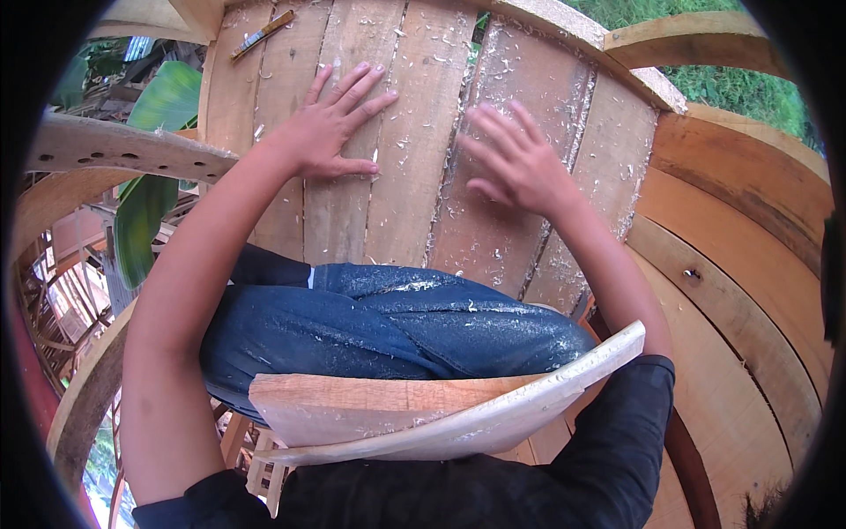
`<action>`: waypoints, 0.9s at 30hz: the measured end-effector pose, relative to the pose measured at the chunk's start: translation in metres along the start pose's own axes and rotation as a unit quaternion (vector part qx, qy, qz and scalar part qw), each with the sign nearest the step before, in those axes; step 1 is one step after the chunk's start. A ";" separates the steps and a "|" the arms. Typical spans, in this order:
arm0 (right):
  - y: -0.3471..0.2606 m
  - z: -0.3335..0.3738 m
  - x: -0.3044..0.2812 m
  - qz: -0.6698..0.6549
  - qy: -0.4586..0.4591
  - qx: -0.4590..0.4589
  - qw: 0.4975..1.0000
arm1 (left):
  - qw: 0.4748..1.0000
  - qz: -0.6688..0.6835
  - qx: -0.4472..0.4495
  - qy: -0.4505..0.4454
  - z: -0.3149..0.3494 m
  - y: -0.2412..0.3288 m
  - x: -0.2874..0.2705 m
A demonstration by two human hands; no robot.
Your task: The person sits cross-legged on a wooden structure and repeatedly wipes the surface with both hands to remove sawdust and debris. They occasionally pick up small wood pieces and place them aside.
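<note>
Left hand (328,137) and right hand (520,167) spread, empty, over wooden planks (425,115), seemingly stiff and heavy, best gripped along edges.

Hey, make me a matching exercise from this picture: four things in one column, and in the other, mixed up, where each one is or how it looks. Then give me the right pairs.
Things
1. left hand
2. right hand
3. trousers
4. thin pen-like item

Places and states
A. blue and pale-speckled
B. lying near the far left corner of the planks
C. in clear focus, fingers spread on the planks
D. blurred, over the planks

Pairs: 1-C, 2-D, 3-A, 4-B
</note>
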State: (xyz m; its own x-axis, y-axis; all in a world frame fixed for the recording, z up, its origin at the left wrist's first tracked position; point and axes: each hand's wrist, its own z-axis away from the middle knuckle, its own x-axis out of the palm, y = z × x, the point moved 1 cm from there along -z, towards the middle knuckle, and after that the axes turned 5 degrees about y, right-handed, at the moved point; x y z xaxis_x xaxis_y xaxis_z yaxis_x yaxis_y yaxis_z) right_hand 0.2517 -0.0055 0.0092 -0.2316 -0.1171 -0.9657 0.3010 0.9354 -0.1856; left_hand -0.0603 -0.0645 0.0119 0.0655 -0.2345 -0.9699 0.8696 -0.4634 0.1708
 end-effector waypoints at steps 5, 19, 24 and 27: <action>-0.040 0.029 0.011 -0.081 -0.149 -0.161 0.972 | 1.000 -0.008 0.000 0.001 -0.002 0.001 0.001; -0.014 0.053 0.018 0.092 -0.006 0.297 0.950 | 1.000 -0.023 -0.005 -0.015 -0.002 0.003 -0.002; -0.036 0.044 0.001 -0.026 -0.079 0.127 0.988 | 1.000 -0.018 0.002 -0.008 0.000 0.000 0.001; -0.045 0.082 -0.004 -0.089 -0.110 0.017 0.990 | 1.000 -0.024 -0.001 -0.011 0.000 0.000 0.000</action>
State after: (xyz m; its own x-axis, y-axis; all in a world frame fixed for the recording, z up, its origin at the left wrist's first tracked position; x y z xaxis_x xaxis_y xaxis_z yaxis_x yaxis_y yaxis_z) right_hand 0.3145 -0.0748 0.0070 -0.0781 -0.3531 -0.9323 0.3058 0.8816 -0.3595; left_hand -0.0604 -0.0644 0.0121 0.0125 -0.2309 -0.9729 0.8727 -0.4725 0.1234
